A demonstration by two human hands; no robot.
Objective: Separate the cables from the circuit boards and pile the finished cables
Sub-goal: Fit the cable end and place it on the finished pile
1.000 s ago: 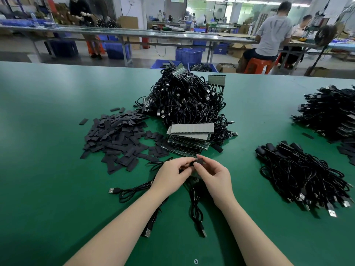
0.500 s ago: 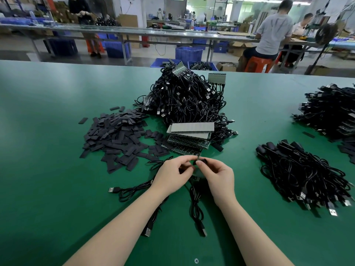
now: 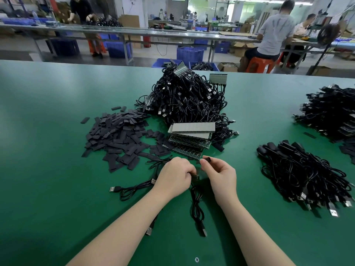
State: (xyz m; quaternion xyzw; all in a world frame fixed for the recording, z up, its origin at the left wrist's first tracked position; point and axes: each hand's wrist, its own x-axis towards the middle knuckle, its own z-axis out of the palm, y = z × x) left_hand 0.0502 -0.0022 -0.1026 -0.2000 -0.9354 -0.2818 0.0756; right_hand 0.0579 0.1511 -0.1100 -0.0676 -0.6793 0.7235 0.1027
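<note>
Left hand (image 3: 175, 176) grips cable (image 3: 196, 200) end; right hand (image 3: 221, 174), just beside, pinches small black sleeve (image 3: 207, 159), near circuit board stack (image 3: 189, 140). Advice: steady cable, keep hands close.

Two bare hands: left hand (image 3: 175, 174), right hand (image 3: 221, 174). One small black sleeve piece (image 3: 207, 159) pinched at the right fingertips. Three loose black USB cables (image 3: 196, 208) lie under and beside the fingers. One stack of green circuit boards (image 3: 189, 141) just beyond the fingertips, exact count unclear. Three heaps of black cables: one tangled central heap (image 3: 184, 98) beyond the fingers, one neat pile (image 3: 307, 175) to the right of them, one far-right heap (image 3: 330, 112). One scatter of flat black sleeves (image 3: 117, 135) left of the fingers, too many to count.
</note>
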